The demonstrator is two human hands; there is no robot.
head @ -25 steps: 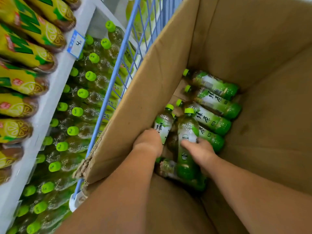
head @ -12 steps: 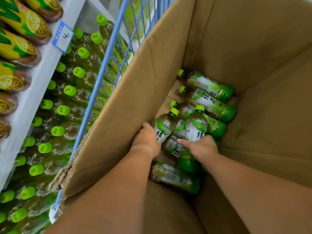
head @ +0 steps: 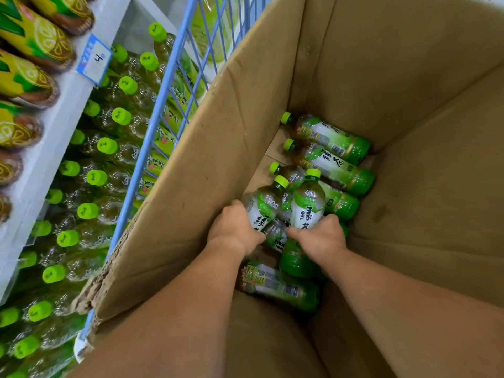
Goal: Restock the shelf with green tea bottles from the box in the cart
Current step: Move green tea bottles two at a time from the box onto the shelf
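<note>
Head view: Since a second ago both hands have drawn closer together deep in the box (head: pixel 218 159), and the bottle on the right has turned so the dark characters on its label face the camera. Over the last half second the hands have barely shifted.

The left hand (head: pixel 234 230) has its fingers curled round the left-hand bottle (head: pixel 263 208), which leans toward the cardboard wall. The right hand (head: pixel 321 236) is wrapped round the middle of the right-hand bottle (head: pixel 306 205), which stands nearly upright, just beside the other.

Both are clear plastic with a lime-green cap, a white and green label and a solid green base. More loose bottles (head: pixel 332 165) lie on their sides on the box floor, caps pointing left, and one lies crosswise below the hands.

The box sits inside the blue wire cart (head: pixel 152 148). Beyond the wire, the white shelf (head: pixel 54 126) carries rows of shelved bottles (head: pixel 106 145) with green caps. A price tag (head: pixel 94 58) hangs on the shelf edge, with yellow-labelled bottles (head: pixel 35 42) on the level above.
</note>
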